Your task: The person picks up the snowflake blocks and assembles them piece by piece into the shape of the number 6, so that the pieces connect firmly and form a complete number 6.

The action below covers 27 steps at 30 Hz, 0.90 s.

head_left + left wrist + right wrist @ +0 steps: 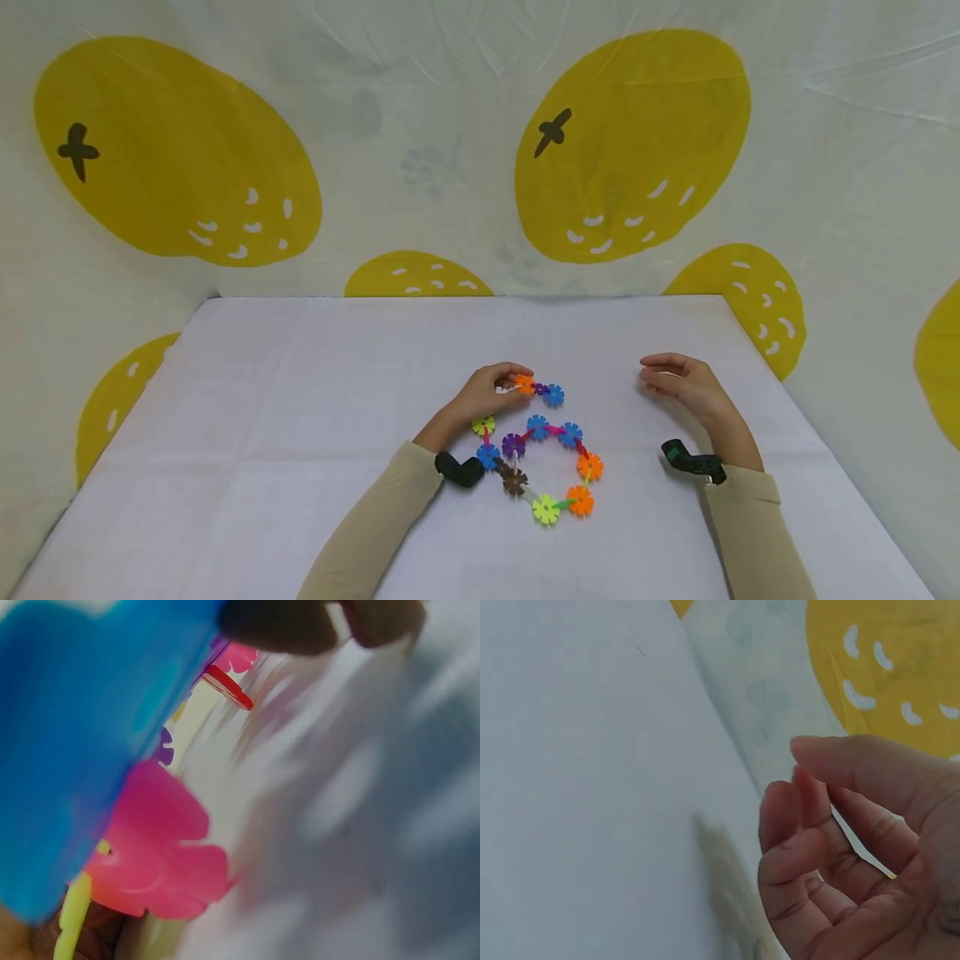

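My left hand [487, 392] pinches an orange notched plastic disc [524, 384], the end of a short chain with a purple disc [541, 389] and a blue disc [554, 395]. Just below it lies a ring of linked notched discs, among them a brown disc [514, 482] and a lime disc [546, 509]. A side branch on the ring's left ends in a yellow-green disc [483, 426] by the wrist. Close to the left wrist camera are a large blurred blue disc [67, 742] and a pink disc [161, 847]. My right hand [690, 387] is raised, fingers loosely bent, holding nothing.
A white cloth covers the table [300, 375]. Behind it hangs a pale curtain [435, 167] printed with yellow fruit. Black camera straps sit on both wrists, the left one [459, 470] right beside the ring's branch.
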### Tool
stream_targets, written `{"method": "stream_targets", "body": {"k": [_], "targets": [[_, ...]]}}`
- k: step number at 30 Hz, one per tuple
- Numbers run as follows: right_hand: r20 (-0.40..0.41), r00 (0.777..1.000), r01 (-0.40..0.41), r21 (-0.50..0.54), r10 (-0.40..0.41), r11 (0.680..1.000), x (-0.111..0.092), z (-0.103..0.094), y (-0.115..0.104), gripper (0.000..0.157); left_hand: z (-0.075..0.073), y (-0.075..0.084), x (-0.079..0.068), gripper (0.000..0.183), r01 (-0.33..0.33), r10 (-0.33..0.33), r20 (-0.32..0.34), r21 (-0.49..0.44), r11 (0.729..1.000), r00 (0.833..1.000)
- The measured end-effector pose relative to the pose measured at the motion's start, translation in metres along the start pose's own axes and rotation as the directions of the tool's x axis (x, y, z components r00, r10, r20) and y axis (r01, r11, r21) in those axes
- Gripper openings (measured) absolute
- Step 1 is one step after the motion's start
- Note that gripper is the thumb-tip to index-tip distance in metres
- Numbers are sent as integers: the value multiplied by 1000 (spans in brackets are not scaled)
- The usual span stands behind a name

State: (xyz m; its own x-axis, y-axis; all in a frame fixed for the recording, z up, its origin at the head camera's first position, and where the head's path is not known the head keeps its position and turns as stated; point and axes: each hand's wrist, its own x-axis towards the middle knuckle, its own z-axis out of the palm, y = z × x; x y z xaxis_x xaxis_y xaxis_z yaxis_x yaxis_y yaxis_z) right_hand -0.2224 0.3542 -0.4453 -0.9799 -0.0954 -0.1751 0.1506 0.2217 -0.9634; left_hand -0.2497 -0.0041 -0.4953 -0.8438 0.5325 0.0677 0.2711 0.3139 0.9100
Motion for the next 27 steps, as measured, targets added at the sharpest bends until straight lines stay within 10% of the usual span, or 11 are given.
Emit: {"method": "stream_targets", "body": {"k": [7, 17, 27], "targets": [[-18, 998, -67, -82, 66, 994, -7, -22, 5, 17, 0, 1, -1, 39, 4, -4, 2, -6, 1000, 1000], [-125, 975, -218, -369, 184, 904, -13, -38, 12, 64, -1, 6, -2, 40, 23, -23, 14, -20, 1000, 1000], [-162, 954, -297, -409, 252, 863, -12, -37, 9, 59, -1, 4, -3, 40, 25, -24, 15, -22, 999, 1000]]}}
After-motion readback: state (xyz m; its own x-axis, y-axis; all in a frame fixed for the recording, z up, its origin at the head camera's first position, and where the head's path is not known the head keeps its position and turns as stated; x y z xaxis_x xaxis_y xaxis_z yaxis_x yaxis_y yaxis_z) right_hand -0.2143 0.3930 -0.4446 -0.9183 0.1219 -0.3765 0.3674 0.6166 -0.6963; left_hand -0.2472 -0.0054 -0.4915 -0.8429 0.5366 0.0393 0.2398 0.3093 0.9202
